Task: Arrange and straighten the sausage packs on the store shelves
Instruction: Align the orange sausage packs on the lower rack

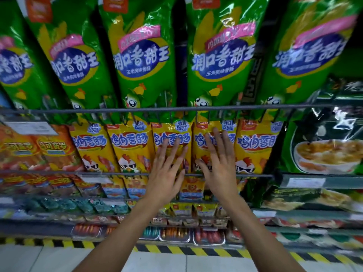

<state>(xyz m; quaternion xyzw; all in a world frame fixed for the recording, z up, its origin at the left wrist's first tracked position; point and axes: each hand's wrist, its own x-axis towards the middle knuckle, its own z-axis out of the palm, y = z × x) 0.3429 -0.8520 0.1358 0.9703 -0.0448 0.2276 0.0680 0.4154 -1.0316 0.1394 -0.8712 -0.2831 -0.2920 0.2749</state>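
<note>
Both hands flat, fingers spread | left hand [167,169] on one yellow sausage pack [171,146], right hand [218,163] on its neighbour [204,130] — holding nothing | palms square them behind the shelf rail [117,174].

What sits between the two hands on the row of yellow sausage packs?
In the head view, only a narrow strip where two neighbouring yellow sausage packs meet separates the left hand from the right hand; each flat hand lies over its own pack.
</note>
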